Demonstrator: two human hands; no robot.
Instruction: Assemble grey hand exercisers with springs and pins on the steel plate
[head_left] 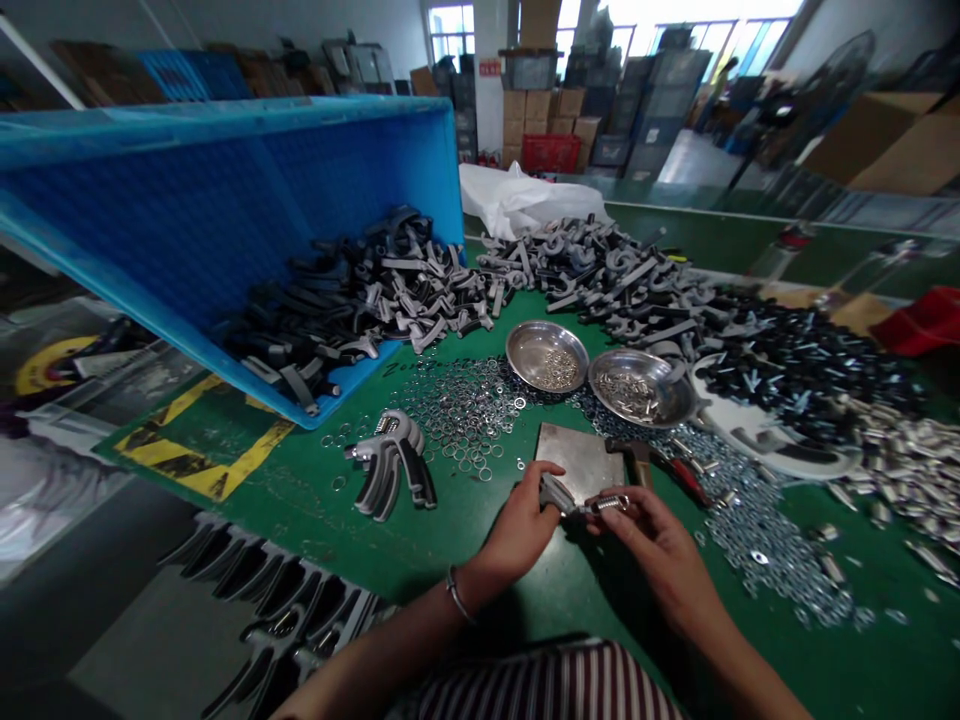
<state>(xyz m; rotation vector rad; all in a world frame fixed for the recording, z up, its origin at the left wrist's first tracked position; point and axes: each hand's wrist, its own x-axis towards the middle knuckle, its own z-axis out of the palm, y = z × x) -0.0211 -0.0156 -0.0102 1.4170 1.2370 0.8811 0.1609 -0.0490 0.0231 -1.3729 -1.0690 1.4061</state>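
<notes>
Above the front edge of a flat metal plate [574,462], my left hand [523,522] is closed around a small grey handle part [556,494]. My right hand [660,545] pinches a small metal coil spring [612,503], its near end meeting the grey part. Fingers hide some of both pieces. A hammer [640,458] lies beside the plate, its head by the plate's right edge. Left of my hands, several curved grey-and-black handles [391,465] rest together on the green table [442,530], with a spring visible among them.
A tipped blue crate [457,170] spills handles at the left. Metal bowls [517,350] of small parts stand behind the plate. Loose rings [469,420], nuts [757,550], a red-handled tool [688,482], black screw-like parts [817,370] and metal cylinders [892,455] spread around.
</notes>
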